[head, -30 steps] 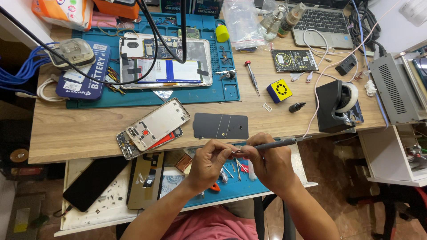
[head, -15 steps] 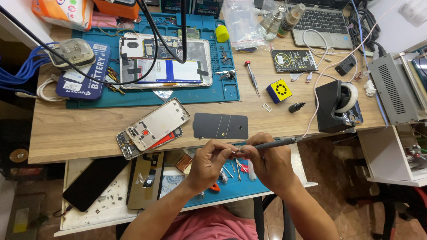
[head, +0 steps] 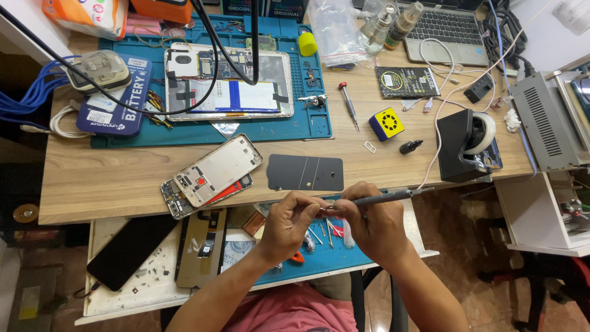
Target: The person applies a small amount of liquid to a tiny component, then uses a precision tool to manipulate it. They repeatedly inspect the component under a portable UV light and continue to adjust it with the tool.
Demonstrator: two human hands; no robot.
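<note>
Bench repair, seen from above. The left hand (head: 289, 222) pinches a tiny part (head: 321, 209) between thumb and fingertips, over the pull-out tray (head: 393, 246) just below the desk edge; what the part is cannot be told, for it is too small. The right hand (head: 372, 226) is closed in a pen grip on a slim grey tool (head: 387, 197), its tip meeting the part and its cord running up toward the black stand (head: 458, 147). Good practice here, as a judgement: keep both wrists braced against each other, hold the part low over the tray so that a dropped piece lands there, and touch with the tip only. On the desk, well apart, lie a phone frame (head: 212, 172), a dark back cover (head: 305, 173) and an opened tablet (head: 227, 83) on the blue mat (head: 316, 123).
</note>
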